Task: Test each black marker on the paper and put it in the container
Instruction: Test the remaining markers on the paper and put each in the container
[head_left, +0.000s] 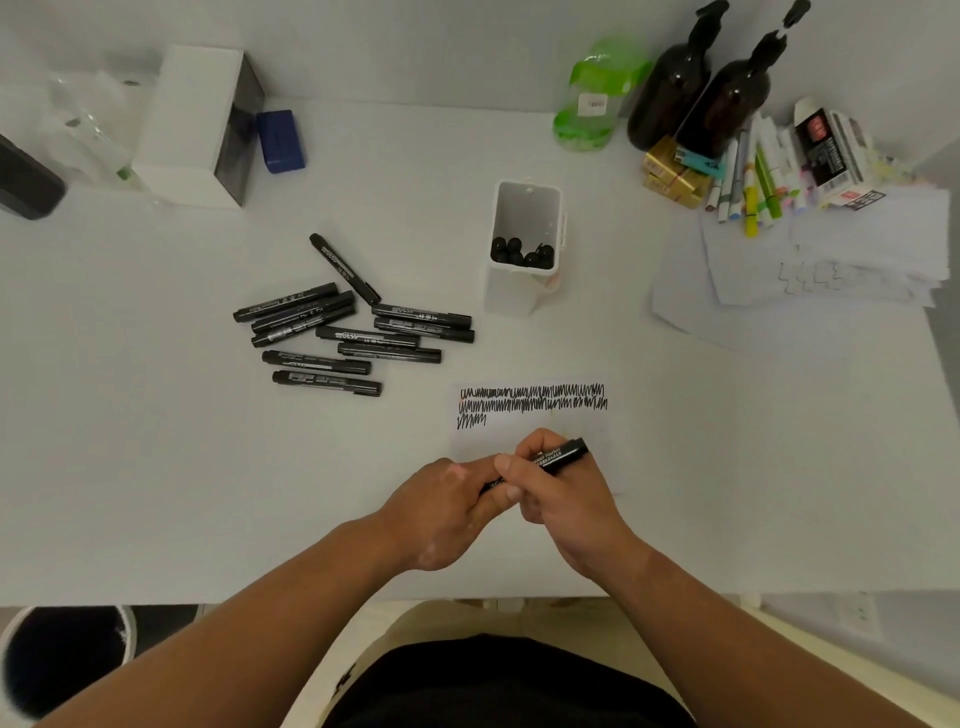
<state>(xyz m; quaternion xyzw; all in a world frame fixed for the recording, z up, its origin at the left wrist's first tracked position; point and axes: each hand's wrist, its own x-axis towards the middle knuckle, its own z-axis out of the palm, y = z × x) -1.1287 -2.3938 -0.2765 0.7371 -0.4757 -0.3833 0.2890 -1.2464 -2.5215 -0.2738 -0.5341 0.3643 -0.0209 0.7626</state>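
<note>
Surveying by size, largest first: white table (156, 467) spanning the view and bearing every item. Sheet of paper (498, 441) lying near centre, marked along its far edge with two full rows of black scribble and a short third row at the left. White container (511, 293) standing upright just beyond the far edge of the paper, holding several black markers (521, 253) with rounded ends up, crowded toward its near side. Pile of loose markers (363, 336) lying flat to the left of container and paper, well apart from both hands, presumably untested. Over the near edge of the paper, left hand (441, 512) and right hand (561, 499) meeting on one black marker (563, 453). Right fingers curled round the barrel; left fingers closed on the near-left end, hiding it. Long axis running near-left to far-right, exposed blunt end pointing far-right. Judged a cap step: either pulling off before a test stroke or pressing back on after one; cannot tell which, the joint being hidden. If uncapping, next move calls for turning the tip down onto the blank space right of the short third row. If capping, calls for carrying far, standing upright and dropping into the container's free far side.
</note>
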